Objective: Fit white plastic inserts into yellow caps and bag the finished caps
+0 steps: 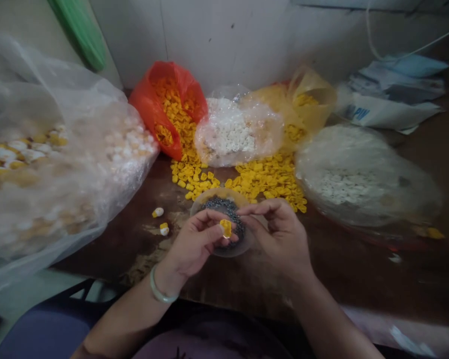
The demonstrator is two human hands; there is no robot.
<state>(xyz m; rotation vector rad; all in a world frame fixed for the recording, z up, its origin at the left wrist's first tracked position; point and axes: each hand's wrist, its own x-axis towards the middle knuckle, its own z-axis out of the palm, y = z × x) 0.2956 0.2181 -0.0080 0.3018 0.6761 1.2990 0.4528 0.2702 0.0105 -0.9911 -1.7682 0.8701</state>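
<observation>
- Above a shallow clear plastic dish (208, 198) at the near edge of the table, the left hand (196, 244) is closed around a small yellow piece (226, 228), pinching it between the thumb and the curled fingers.
- Just right of it, the right hand (280, 234) stays apart from the pinch, with its fingers curved and spread a little. Its index fingertip (243, 209) reaches toward the yellow piece, very near it, though contact cannot be made out.
- The yellow piece sits over the middle of the dish, with a small white tip showing at its lower end.
- Dark grey beads (228, 208) fill the dish in a heap, just beneath both hands.
- A pale bangle (160, 291) circles the left wrist.
- Left of the dish, two small white-and-yellow pieces (160, 220) lie on the dark wooden tabletop (377, 269), near each other.
- Beyond the dish, loose yellow pieces (262, 177) spill across the wood in a wide scatter.
- Along the far edge stand an orange-red plastic bag (168, 109) of yellow pieces, a clear bag (228, 132) of white pieces, and a yellow translucent bag (309, 102).
- A large clear bag (60, 164) of white and yellow pieces slumps over the left side, and another clear bag (362, 174) of white pieces sits on the right.
- Crumpled paper sacks (389, 94) lie far right against a white wall (217, 40), and a green plastic strip (78, 35) leans far left.
</observation>
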